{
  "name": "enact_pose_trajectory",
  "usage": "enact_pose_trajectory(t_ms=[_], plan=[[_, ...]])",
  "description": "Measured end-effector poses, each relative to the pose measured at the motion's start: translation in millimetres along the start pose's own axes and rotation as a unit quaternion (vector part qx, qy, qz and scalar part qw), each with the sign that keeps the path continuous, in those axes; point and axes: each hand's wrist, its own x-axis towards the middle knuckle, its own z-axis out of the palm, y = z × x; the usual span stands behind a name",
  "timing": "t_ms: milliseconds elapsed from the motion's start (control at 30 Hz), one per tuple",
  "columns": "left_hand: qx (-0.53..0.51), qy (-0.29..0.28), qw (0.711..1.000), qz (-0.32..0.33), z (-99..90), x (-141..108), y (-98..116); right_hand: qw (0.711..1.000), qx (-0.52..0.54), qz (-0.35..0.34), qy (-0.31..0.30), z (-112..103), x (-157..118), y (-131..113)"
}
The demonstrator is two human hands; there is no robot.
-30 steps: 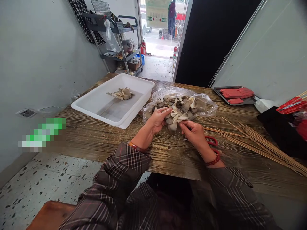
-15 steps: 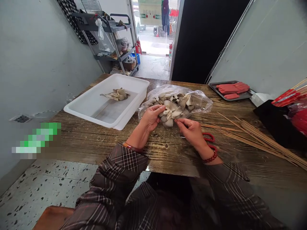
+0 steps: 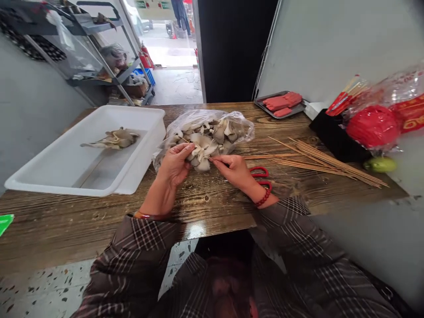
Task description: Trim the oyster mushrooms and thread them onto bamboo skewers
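My left hand is closed on a cluster of grey-white oyster mushrooms, thumb and fingers pinching its left side. From the right, my right hand touches the same cluster, its fingertips pinched on what looks like a thin bamboo skewer, mostly hidden by the fingers. Just behind both hands lies an open clear plastic bag full of more oyster mushrooms. Left of it, a white plastic tub holds a few mushrooms on a skewer. Red-handled scissors lie beside my right wrist, their blades hidden.
Loose bamboo skewers lie across the wooden table at right. Behind them are a dark tray of pink-red food sticks, a black box, a red bundle and a green vegetable. A shelf cart stands back left.
The view has swung right, so everything appears further left and the green vegetable now shows. Both hands keep their hold at the mushroom cluster, with little visible movement against it.
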Motion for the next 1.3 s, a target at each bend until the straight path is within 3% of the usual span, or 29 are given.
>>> enact_pose_trajectory(t_ms=[467, 767, 1133, 1300], plan=[[-0.003, 0.014, 1.0, -0.006, 3.7, 4.9, 0.4, 1.0, 0.019, 0.014, -0.013, -3.0, 5.9, -3.4], [-0.071, -0.095, 0.993, -0.006, 7.2, -10.2, -2.7, 0.992, 0.1, 0.064, 0.046, 3.4, 1.5, -4.6], [-0.138, -0.022, 0.99, 0.015, 11.3, -8.1, -20.1, 0.993, 0.084, 0.074, 0.03, 16.0, -4.3, -6.5], [-0.14, -0.014, 0.99, 0.015, 12.4, -8.6, -23.7, 0.994, 0.059, 0.068, 0.057, 17.9, -6.1, -6.6]])
